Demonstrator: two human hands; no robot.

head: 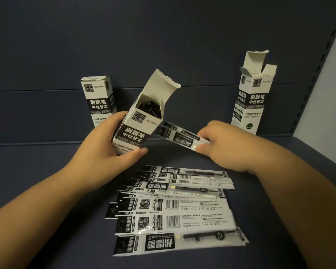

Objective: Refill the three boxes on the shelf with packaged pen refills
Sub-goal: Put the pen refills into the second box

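On the dark shelf (47, 171), the left hand (103, 140) grips a tilted open box (138, 121); the right hand's (229, 146) fingers (202, 147) pinch a refill packet (179, 137) beside its mouth.

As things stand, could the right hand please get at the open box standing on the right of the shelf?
Probably yes: the open box stands apart with nothing in front, but the right hand is pinching a refill packet and would need to release it first.

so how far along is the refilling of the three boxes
Roughly midway, at a guess. The closed black-and-white cardboard box at back left may be finished. The left hand tilts an open box already holding dark packets, while the right hand brings a packaged refill to it. The open box at right and the spread of packets on the shelf remain.
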